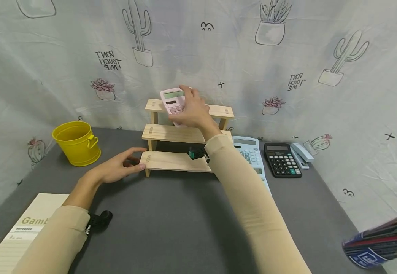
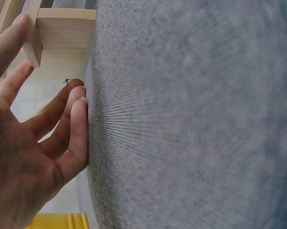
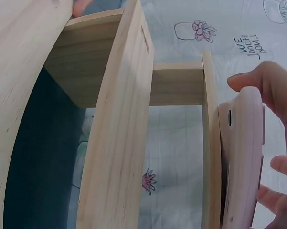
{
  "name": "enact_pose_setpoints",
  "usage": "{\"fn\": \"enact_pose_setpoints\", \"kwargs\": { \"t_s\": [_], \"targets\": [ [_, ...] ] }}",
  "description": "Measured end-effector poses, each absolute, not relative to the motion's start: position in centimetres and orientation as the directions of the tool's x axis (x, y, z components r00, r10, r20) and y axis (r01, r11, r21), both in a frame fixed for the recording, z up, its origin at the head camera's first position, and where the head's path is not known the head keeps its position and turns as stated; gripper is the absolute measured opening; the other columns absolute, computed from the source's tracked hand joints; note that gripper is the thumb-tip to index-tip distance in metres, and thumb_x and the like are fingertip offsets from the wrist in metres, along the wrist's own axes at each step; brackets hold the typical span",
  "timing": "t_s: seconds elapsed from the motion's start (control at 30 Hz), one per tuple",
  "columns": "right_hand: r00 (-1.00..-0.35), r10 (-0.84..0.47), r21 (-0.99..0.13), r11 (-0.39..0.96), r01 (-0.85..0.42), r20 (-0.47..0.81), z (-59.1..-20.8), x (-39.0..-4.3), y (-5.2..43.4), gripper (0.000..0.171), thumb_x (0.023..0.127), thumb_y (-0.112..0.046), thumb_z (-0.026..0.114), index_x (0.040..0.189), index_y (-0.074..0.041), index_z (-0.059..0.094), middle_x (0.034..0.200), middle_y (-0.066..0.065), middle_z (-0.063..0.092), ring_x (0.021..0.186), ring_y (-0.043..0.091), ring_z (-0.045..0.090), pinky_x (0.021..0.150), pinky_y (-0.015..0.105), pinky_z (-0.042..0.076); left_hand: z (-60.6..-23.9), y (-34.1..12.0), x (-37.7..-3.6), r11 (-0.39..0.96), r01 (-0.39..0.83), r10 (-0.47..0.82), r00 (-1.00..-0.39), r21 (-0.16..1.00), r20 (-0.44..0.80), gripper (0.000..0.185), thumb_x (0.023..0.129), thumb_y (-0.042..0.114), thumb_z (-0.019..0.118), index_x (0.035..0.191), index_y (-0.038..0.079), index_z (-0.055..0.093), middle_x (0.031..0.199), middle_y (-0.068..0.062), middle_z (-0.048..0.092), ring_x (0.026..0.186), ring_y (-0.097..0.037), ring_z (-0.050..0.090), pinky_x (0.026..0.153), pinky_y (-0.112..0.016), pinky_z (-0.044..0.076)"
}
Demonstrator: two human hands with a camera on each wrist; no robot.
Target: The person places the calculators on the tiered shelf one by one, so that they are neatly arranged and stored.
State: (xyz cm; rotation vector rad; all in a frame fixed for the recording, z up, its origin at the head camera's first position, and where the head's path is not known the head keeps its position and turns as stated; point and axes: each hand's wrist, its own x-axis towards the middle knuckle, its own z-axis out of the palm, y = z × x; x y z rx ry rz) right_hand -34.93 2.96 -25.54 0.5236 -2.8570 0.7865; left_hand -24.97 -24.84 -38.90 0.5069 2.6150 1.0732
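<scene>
A three-step wooden shelf (image 1: 174,160) stands on the grey table. My right hand (image 1: 195,110) grips a pink calculator (image 1: 172,99) by its edges, its screen and keys facing me. The calculator is tilted at the top step, and in the right wrist view its back (image 3: 243,157) lies right alongside that board. At the left end of the lowest step, my left hand (image 1: 119,166) pinches the board between thumb and index finger. Its other fingers (image 2: 79,124) rest low by the table surface.
A yellow bucket (image 1: 77,142) stands left of the shelf, and a notebook (image 1: 30,224) lies at front left. Right of the shelf are a light blue calculator (image 1: 250,152), a black calculator (image 1: 282,160) and a light blue stapler (image 1: 301,154). A pencil tub (image 1: 380,243) is at far right.
</scene>
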Motion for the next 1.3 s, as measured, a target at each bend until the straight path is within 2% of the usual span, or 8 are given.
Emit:
{"fn": "enact_pose_setpoints", "kwargs": {
  "t_s": [0.23,0.43,0.5,0.6,0.7,0.97,1.13,1.3],
  "targets": [
    [-0.957,-0.242,-0.449,0.845,-0.290,0.163,-25.4,-35.0,1.9,0.100,0.080,-0.066,0.076,0.160,-0.024,0.033,0.155,0.008,0.039,0.130,0.032,0.043,0.107,0.051,0.038,-39.2,-24.8,-25.1,0.655,0.222,0.422,-0.900,0.722,-0.106,0.074,0.101,0.051,0.062,0.161,0.024,0.028,0.150,-0.029,0.047,0.129,-0.047,0.055,0.096,-0.059,0.051],
    [-0.931,-0.353,-0.456,0.816,-0.355,0.093,-24.8,-35.1,2.5,0.100,0.085,-0.066,0.073,0.160,-0.014,0.034,0.154,0.010,0.046,0.135,0.028,0.046,0.112,0.044,0.040,-39.4,-24.7,-25.2,0.665,0.208,0.412,-0.903,0.717,-0.120,0.076,0.101,0.054,0.061,0.161,0.024,0.027,0.150,-0.029,0.047,0.129,-0.047,0.055,0.095,-0.058,0.051],
    [-0.914,-0.401,-0.438,0.811,-0.388,0.068,-24.6,-35.1,2.9,0.102,0.085,-0.063,0.075,0.161,-0.013,0.031,0.160,0.010,0.041,0.143,0.027,0.041,0.118,0.045,0.035,-39.4,-24.8,-25.2,0.670,0.205,0.407,-0.905,0.714,-0.121,0.076,0.100,0.055,0.061,0.161,0.025,0.028,0.150,-0.028,0.047,0.129,-0.047,0.055,0.095,-0.058,0.051],
    [-0.893,-0.446,-0.403,0.808,-0.430,0.057,-24.5,-35.2,3.2,0.105,0.083,-0.058,0.079,0.163,-0.013,0.029,0.168,0.011,0.028,0.155,0.028,0.025,0.125,0.048,0.021,-39.2,-24.8,-25.3,0.667,0.212,0.409,-0.905,0.714,-0.114,0.076,0.100,0.055,0.061,0.161,0.025,0.028,0.150,-0.028,0.048,0.129,-0.047,0.055,0.095,-0.058,0.051],
    [-0.889,-0.451,-0.395,0.804,-0.444,0.080,-24.9,-35.4,3.3,0.105,0.082,-0.056,0.082,0.163,-0.014,0.029,0.170,0.011,0.022,0.158,0.030,0.015,0.126,0.050,0.013,-39.1,-24.9,-25.3,0.672,0.209,0.403,-0.908,0.711,-0.113,0.075,0.100,0.054,0.061,0.161,0.026,0.027,0.149,-0.028,0.049,0.128,-0.046,0.055,0.094,-0.057,0.052],
    [-0.911,-0.374,-0.400,0.818,-0.413,0.176,-26.7,-35.5,2.6,0.101,0.082,-0.061,0.079,0.160,-0.015,0.035,0.169,0.013,0.023,0.157,0.034,0.018,0.124,0.049,0.016,-39.3,-24.7,-25.1,0.666,0.206,0.411,-0.904,0.717,-0.121,0.076,0.100,0.053,0.062,0.161,0.025,0.027,0.149,-0.029,0.048,0.126,-0.045,0.057,0.092,-0.054,0.053],
    [-0.926,-0.338,-0.407,0.831,-0.378,0.170,-27.0,-35.3,2.2,0.099,0.083,-0.064,0.076,0.160,-0.019,0.033,0.172,0.012,0.013,0.155,0.038,0.016,0.123,0.051,0.022,-39.3,-24.7,-25.0,0.672,0.199,0.400,-0.908,0.713,-0.125,0.076,0.100,0.054,0.061,0.162,0.027,0.027,0.149,-0.029,0.048,0.127,-0.046,0.056,0.092,-0.055,0.053],
    [-0.926,-0.338,-0.407,0.831,-0.378,0.170,-27.0,-35.2,2.0,0.099,0.084,-0.065,0.075,0.161,-0.020,0.032,0.172,0.011,0.012,0.155,0.038,0.016,0.123,0.051,0.023,-39.3,-24.8,-24.9,0.677,0.193,0.394,-0.910,0.711,-0.128,0.076,0.100,0.055,0.061,0.162,0.027,0.027,0.149,-0.029,0.048,0.127,-0.046,0.056,0.092,-0.054,0.053]
  ]
}}
